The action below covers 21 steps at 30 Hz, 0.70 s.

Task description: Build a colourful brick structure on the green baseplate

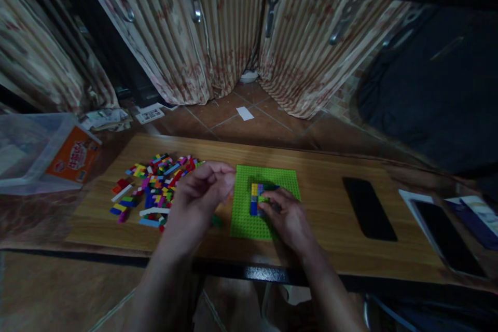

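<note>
A green studded baseplate (243,223) lies on the wooden table. Near its middle sits a small block of toy bricks (254,198) in yellow, purple, grey and blue. My right hand (286,212) reaches over this block, its thumb and fingertips closed around a light green brick (263,198). Part of the block is covered by those fingers. At the plate's left edge my left hand (206,189) is held with its fingers curled and the thumb against them. Whatever is between those fingertips, if anything, cannot be made out. Left of that hand, a pile of loose bricks (155,184) spreads out.
A black phone (369,208) lies on the table's right side, with a second dark device (447,236) beyond it. A clear plastic bin (35,150) with an orange label stands at the left. Striped curtains (229,36) hang behind the table (322,181).
</note>
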{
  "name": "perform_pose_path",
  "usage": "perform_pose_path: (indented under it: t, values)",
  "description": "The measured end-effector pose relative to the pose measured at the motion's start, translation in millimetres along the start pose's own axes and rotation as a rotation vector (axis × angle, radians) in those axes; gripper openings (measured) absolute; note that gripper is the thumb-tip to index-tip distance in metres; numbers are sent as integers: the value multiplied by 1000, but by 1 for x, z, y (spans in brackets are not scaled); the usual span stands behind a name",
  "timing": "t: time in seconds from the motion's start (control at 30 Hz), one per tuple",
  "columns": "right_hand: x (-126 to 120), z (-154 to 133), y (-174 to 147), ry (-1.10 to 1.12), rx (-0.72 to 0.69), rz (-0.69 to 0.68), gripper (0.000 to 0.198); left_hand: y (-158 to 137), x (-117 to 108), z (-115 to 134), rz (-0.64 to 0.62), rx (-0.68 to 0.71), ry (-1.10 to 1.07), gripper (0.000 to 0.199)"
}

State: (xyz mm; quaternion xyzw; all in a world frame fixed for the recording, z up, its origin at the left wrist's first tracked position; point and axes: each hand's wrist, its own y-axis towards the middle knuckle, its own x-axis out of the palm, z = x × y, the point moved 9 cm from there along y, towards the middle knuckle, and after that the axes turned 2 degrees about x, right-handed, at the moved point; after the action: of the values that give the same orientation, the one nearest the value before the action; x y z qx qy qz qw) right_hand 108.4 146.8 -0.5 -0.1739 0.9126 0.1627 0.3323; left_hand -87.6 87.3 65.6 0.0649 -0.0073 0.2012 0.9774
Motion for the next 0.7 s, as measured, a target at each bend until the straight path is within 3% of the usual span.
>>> perform_pose_path:
  t: [0.13, 0.23, 0.4, 0.7]
  values:
    - [11, -8, 8, -128, -39, 51, 12, 6, 21, -60, -26, -173, 277, 11]
    - [16, -8, 9, -172, -54, 65, 13, 3, 41, -86, -104, -199, 438, 16]
    - [13, -6, 8, -175, -42, 66, 16, 1, 52, -95, -134, -233, 551, 15]
    - [-1, -2, -1, -117, -38, 77, 20, -10, 48, -86, -135, -188, 571, 20]
